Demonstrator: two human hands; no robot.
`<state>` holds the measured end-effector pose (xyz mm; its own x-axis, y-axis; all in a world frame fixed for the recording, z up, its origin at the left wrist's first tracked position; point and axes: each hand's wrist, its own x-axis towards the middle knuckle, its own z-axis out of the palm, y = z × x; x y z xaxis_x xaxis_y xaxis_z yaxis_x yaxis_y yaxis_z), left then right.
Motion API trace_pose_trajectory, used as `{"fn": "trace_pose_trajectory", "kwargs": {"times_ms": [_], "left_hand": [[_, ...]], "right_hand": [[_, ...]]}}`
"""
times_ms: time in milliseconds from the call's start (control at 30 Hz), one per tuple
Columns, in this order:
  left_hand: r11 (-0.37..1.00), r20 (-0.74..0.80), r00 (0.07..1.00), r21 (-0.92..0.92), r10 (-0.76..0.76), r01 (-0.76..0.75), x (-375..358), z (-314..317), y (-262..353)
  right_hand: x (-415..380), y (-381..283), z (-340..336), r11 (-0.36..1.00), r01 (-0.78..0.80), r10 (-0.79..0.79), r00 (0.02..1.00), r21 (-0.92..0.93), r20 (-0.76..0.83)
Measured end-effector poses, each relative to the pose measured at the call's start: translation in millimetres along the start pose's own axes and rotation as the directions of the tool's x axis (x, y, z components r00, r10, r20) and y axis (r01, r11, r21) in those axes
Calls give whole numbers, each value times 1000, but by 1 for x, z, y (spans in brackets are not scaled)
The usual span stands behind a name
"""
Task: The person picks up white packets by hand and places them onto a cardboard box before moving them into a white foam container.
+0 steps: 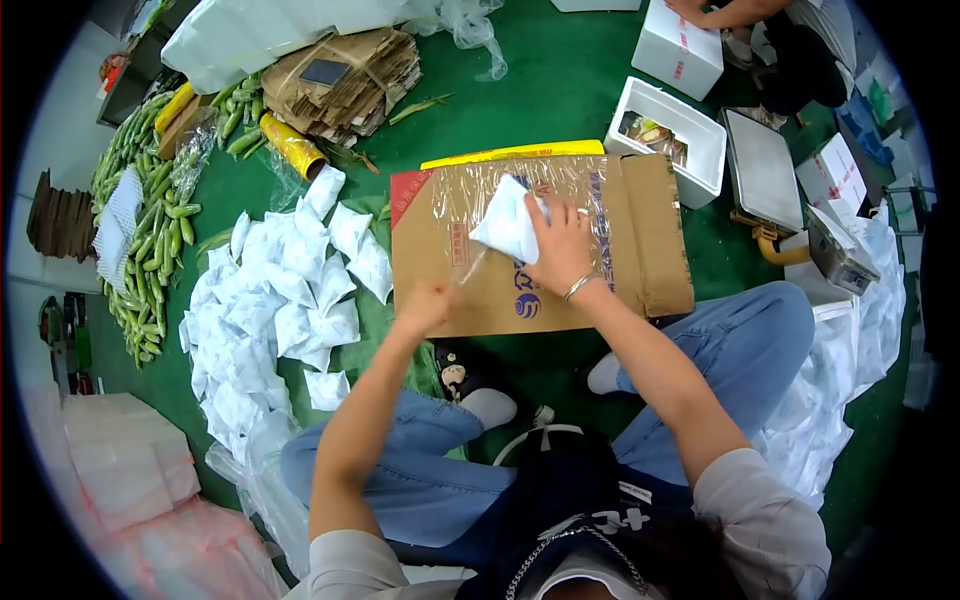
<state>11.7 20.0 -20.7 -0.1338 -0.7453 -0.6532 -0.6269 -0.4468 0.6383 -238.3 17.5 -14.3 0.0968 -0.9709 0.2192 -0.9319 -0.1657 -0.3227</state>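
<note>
My right hand [563, 248] is closed on a white packet [508, 222], its fingers pressing the packet's right side over a flat cardboard box [590, 300]. Lower left of it, my left hand [428, 306] is a closed fist above the box's left edge. A thin, pale, see-through strip [472, 268] stretches from this fist up to the packet's lower corner; motion blurs it. Beside my left arm lies a large heap of similar white packets [265, 310], some on green sheeting.
Corn cobs [155, 260] line the far left. A stack of flattened cardboard [345, 85] carries a phone [325, 72]. An open foam box [670, 140] and a scale [762, 170] stand right. Another person's hand [690, 10] touches a closed foam box [678, 50]. White bags [815, 370] fill the right.
</note>
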Motion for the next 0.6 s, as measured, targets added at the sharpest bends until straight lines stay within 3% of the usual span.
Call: {"fn": "trace_pose_trajectory", "kwargs": {"times_ms": [33, 100, 200, 233, 267, 300, 333, 367, 400, 467, 500, 533, 600], "left_hand": [[1000, 0, 1000, -5, -3, 3, 4, 0, -2], [919, 18, 981, -353, 195, -176, 6, -9, 15], [512, -104, 868, -771, 486, -379, 16, -24, 48], [508, -103, 861, -770, 499, -386, 22, -16, 50], [666, -120, 785, -462, 607, -586, 33, 0, 46], [696, -84, 701, -85, 708, -713, 34, 10, 51], [689, -75, 694, -85, 716, -720, 36, 10, 54], [492, 21, 520, 296, 854, -819, 25, 8, 68], [177, 186, 353, 603, 917, -778, 19, 6, 78], [151, 259, 376, 610, 890, -778, 21, 2, 87], [138, 312, 440, 664, 842, -735, 24, 1, 89], [117, 351, 499, 715, 792, -689, 29, -1, 93], [66, 351, 450, 724, 821, -686, 38, -2, 84]], "right_hand": [[-6, -1, 3, 998, 45, -46, 999, 51, 5], [-19, -10, 3, 991, 105, -108, 994, 78, 25], [-22, -17, 2, 982, 170, -172, 985, 84, 10], [-16, -13, 2, 977, 132, -152, 982, 166, 114], [-11, -10, 1, 966, 81, -137, 966, 246, 221], [1, -4, -6, 968, 42, -122, 941, 249, 315], [16, 7, -9, 970, 34, -110, 945, 242, 309], [30, 20, -11, 890, -53, -165, 888, 453, 429], [38, 31, -11, 762, -166, -249, 817, 626, 520], [32, 33, -7, 759, -140, -250, 840, 636, 482], [14, 22, -8, 704, -243, -26, 930, 667, 366], [-4, 10, -10, 629, -316, 207, 949, 710, 238], [-49, -16, -10, 781, -464, 474, 876, 417, 89]]}}
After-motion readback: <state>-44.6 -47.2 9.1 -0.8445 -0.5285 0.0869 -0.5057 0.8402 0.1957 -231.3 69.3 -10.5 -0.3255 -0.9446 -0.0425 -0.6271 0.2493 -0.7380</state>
